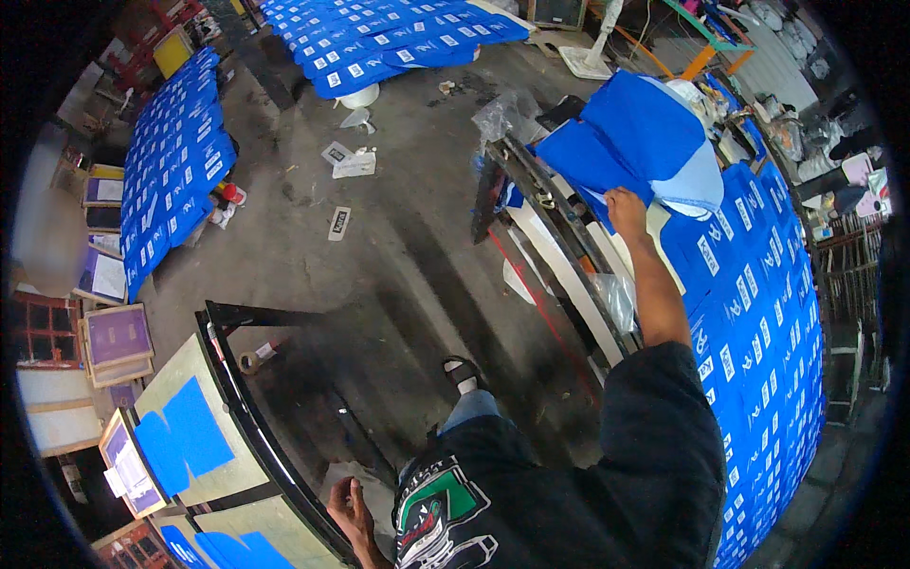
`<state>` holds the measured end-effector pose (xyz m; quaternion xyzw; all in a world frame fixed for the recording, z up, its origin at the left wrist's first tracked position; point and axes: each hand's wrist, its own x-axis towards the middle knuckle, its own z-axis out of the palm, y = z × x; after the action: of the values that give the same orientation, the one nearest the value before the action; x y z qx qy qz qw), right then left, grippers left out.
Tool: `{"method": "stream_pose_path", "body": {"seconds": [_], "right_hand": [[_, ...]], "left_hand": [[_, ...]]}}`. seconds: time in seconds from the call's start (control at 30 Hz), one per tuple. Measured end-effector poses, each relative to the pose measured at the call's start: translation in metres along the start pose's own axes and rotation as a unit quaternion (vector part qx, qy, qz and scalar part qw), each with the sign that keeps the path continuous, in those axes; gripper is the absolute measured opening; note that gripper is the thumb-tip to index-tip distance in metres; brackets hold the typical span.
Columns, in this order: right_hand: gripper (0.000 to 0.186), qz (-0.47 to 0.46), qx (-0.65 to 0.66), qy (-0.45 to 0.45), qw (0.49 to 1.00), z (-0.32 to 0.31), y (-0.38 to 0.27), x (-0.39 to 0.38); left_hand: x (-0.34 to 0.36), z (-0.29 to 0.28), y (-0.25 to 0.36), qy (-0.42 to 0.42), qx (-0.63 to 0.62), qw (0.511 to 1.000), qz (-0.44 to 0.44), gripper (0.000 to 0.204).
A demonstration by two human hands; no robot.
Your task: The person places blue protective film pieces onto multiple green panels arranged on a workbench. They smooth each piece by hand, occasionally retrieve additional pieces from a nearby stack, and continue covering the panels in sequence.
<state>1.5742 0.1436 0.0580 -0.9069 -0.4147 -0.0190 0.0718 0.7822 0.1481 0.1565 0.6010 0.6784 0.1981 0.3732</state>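
My right hand (626,211) reaches out to the right, its fingers closed on the near edge of a blue fabric piece (635,133). That fabric lies in a loose pile on a long table, with a paler blue underside (690,180) folded over at its right. My left hand (353,517) hangs low beside the table at the left, fingers loosely bent and apart, with nothing seen in it. Closest to it are pale boards (213,479) bearing flat blue cut pieces (194,427).
Blue printed pieces (758,313) cover the table to my right; more (175,171) lie at the far left and back. A dark rail (559,218) edges the right table. Framed screens (118,341) lean at the left. Paper scraps (354,163) and a tape roll (250,361) are lower down.
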Motion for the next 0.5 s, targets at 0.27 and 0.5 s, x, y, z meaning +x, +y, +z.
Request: {"method": "stream_pose_path", "body": {"seconds": [0.27,0.5], "right_hand": [[0.036,-0.059,-0.031,0.072,0.995,0.010,-0.016,-0.005],[0.022,-0.007,-0.003,0.009,1.000,-0.023,-0.032,0.010]], "left_hand": [[-0.023,0.003,-0.017,0.010,-0.008,0.999,-0.041,0.030],[-0.035,0.013,-0.032,0.022,-0.009,0.998,-0.056,0.038]]}}
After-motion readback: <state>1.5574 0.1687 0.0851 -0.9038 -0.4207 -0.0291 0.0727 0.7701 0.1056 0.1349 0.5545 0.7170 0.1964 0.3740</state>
